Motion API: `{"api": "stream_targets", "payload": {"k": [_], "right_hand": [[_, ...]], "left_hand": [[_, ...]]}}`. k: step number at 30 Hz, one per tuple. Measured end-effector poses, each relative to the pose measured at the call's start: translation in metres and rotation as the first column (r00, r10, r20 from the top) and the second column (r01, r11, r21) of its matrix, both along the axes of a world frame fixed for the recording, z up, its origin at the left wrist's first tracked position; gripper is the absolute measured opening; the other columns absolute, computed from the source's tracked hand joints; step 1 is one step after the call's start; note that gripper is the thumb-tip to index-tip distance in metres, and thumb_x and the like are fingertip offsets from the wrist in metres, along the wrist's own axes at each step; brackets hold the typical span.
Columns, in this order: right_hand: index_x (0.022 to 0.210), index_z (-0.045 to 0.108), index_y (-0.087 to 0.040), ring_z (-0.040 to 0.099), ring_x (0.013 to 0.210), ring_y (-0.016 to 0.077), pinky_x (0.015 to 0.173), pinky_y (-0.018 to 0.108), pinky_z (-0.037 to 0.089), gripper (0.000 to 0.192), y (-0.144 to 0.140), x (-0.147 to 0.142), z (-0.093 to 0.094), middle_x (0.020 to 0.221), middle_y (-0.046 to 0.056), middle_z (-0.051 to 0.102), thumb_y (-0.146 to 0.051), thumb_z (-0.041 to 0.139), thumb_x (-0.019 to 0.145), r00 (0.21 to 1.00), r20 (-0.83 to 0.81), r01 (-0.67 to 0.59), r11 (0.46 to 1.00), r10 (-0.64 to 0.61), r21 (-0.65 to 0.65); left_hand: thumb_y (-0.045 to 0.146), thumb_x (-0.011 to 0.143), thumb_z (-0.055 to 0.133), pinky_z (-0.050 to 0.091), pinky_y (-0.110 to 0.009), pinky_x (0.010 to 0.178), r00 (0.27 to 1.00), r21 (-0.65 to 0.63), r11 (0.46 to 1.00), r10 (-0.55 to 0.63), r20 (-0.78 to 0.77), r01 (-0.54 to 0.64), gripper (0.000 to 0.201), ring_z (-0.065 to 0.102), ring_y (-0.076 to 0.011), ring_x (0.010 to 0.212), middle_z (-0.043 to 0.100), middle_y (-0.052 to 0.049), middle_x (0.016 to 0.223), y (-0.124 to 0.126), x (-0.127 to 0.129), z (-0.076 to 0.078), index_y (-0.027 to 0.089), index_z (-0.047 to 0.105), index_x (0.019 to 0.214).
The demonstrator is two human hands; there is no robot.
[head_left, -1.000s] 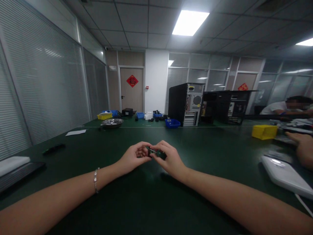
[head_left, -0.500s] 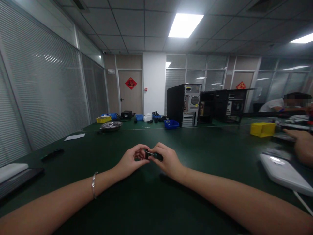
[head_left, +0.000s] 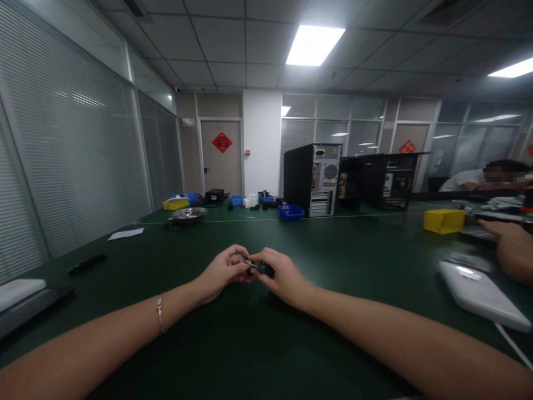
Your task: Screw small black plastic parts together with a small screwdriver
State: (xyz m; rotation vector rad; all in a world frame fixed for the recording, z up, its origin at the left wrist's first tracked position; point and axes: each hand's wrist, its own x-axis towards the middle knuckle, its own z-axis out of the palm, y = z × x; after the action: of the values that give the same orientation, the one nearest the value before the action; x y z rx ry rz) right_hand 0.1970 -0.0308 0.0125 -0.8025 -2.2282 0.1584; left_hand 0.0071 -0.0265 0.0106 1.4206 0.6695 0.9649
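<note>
1. Head view: the person's left hand [head_left: 222, 270] and right hand [head_left: 280, 276] met at the middle of the dark green table [head_left: 250, 344], fingertips facing each other.
2. Both hands pinched a small black part [head_left: 261, 269] between them. The left fingertips gripped its left end and the right thumb and forefinger closed over its right end. The part was held just above the table; its shape was too small and dark to make out.
3. A silver bracelet [head_left: 159, 314] sat on the left wrist. Both forearms lay low over the near table edge.
4. At the right edge, a co-worker's hand [head_left: 510, 247] rested on the table near a flat white device [head_left: 483, 295] with a white cable running off its near end.
5. A yellow bin [head_left: 443, 220] stood well beyond the white device.
6. At the far side stood a black computer tower [head_left: 313, 179], rear panel showing, with a blue bin [head_left: 291, 211] just in front of it.
7. Far left: a metal dish [head_left: 188, 214], a yellow tray [head_left: 175, 204] behind it and a sheet of paper [head_left: 125, 234] nearer the camera.
8. A flat dark object [head_left: 87, 264] lay on the left, well apart from the hands.
</note>
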Motion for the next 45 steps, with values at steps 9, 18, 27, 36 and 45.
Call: {"api": "stream_targets", "payload": {"k": [9, 18, 27, 36, 45], "right_hand": [[0.121, 0.049, -0.023, 0.056, 0.085, 0.0163, 0.075, 0.028, 0.045, 0.042, -0.006, -0.001, 0.001, 0.096, 0.004, 0.06, -0.018, 0.057, 0.08, 0.994, -0.033, -0.106, 0.993, 0.104, -0.05], [0.101, 0.062, -0.017, 0.058, 0.081, 0.015, 0.074, 0.027, 0.045, 0.02, -0.009, 0.005, 0.008, 0.089, 0.005, 0.063, -0.018, 0.052, 0.083, 0.983, 0.05, -0.173, 0.981, 0.178, -0.084], [0.098, 0.064, -0.017, 0.06, 0.078, 0.0143, 0.07, 0.024, 0.046, 0.02, -0.011, 0.006, 0.006, 0.088, 0.004, 0.066, -0.019, 0.053, 0.082, 0.958, 0.143, -0.237, 0.967, 0.248, -0.089], [0.1, 0.064, -0.017, 0.061, 0.079, 0.0144, 0.072, 0.025, 0.046, 0.021, -0.011, 0.007, 0.006, 0.089, 0.004, 0.066, -0.02, 0.052, 0.083, 0.953, 0.159, -0.246, 0.966, 0.257, -0.083], [0.114, 0.054, -0.02, 0.056, 0.088, 0.0173, 0.077, 0.03, 0.045, 0.032, 0.008, 0.013, -0.003, 0.101, 0.006, 0.06, -0.032, 0.053, 0.084, 0.999, -0.012, -0.055, 0.987, 0.053, -0.154]], "left_hand": [[0.027, 0.075, 0.063, 0.044, -0.032, 0.081, 0.995, 0.028, 0.996, 0.087, -0.051, -0.085, 0.023, 0.058, -0.0171, 0.086, 0.061, -0.008, 0.097, 0.006, -0.004, 0.01, 0.013, 0.06, 0.092], [0.024, 0.078, 0.055, 0.042, -0.025, 0.061, 0.846, 0.058, 0.846, 0.522, 0.113, -0.53, 0.021, 0.052, -0.0133, 0.066, 0.06, -0.008, 0.079, 0.072, -0.074, -0.002, 0.008, 0.062, 0.09], [0.023, 0.075, 0.053, 0.037, -0.021, 0.053, 0.67, 0.043, 0.678, 0.713, 0.206, -0.734, 0.016, 0.048, -0.01, 0.055, 0.056, -0.003, 0.067, 0.098, -0.122, 0.002, 0.009, 0.058, 0.081], [0.017, 0.074, 0.048, 0.035, -0.019, 0.051, 0.574, 0.049, 0.579, 0.786, 0.232, -0.814, 0.01, 0.045, -0.009, 0.055, 0.053, -0.001, 0.065, 0.098, -0.135, 0.013, 0.011, 0.056, 0.075], [0.03, 0.077, 0.056, 0.034, -0.023, 0.055, 0.957, 0.069, 0.959, 0.281, -0.07, -0.276, 0.034, 0.046, -0.0123, 0.063, 0.052, -0.004, 0.071, 0.055, -0.056, -0.001, 0.008, 0.062, 0.103]]}}
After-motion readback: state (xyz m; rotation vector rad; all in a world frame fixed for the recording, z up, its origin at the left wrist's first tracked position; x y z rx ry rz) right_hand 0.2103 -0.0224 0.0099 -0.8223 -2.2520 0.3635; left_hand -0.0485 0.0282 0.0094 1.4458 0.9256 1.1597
